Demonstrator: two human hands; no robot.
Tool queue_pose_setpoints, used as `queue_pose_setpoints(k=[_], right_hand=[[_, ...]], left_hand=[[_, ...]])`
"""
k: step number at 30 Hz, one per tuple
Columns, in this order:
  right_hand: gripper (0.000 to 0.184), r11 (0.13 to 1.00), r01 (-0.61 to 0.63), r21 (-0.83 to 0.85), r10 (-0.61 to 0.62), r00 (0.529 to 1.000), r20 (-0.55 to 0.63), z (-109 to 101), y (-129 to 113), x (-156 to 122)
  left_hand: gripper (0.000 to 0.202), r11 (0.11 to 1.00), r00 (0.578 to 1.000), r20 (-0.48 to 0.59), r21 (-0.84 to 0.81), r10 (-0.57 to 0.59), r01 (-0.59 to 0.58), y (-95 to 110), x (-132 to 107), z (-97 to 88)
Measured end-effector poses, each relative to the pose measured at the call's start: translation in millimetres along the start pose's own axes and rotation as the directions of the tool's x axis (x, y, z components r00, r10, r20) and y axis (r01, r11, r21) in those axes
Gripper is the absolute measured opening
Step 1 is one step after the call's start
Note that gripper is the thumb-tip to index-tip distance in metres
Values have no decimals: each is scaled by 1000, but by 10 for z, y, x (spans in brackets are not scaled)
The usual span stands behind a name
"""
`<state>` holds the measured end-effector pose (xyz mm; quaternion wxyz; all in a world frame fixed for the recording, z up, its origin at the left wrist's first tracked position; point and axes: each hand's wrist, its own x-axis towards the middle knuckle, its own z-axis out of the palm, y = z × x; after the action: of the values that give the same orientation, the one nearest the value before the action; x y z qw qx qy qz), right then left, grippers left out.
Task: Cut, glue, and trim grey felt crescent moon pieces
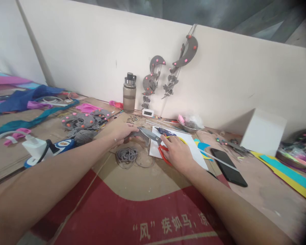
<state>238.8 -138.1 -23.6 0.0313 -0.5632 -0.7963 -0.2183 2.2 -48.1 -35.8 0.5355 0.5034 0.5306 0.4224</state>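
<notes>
My right hand (177, 152) is wrapped round the handles of a pair of scissors (164, 154) with one red and one yellow loop. The blades point left, their tips close to the fingers of my left hand (121, 132). Those fingers are pinched on a dark grey piece that looks like felt (134, 134), partly hidden by the hand. The tips reach this piece; whether they are cutting into it I cannot tell. A loose coil of grey cord (126, 156) lies just below my left hand. White paper (193, 154) rests under the scissors and right hand.
A water bottle (129, 93) and a small digital clock (148, 112) stand by the wall. Grey dotted hanging ornaments (190, 52) hang there. On the right lies a black phone (228, 167). Left are grey felt shapes (79, 120) and a white charger plug (34, 145).
</notes>
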Motion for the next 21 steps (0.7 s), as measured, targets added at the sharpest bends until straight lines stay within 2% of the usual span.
queue_pose_setpoints(k=[16,21], right_hand=[[43,999,26,18,-27,998,55,-21,6,4],[47,1000,18,-22,-16,995,97,-90,-31,1]], left_hand=[[13,997,997,52,50,55,-57,-19,57,-56],[15,994,997,69,101,27,-34,12,8,-46]])
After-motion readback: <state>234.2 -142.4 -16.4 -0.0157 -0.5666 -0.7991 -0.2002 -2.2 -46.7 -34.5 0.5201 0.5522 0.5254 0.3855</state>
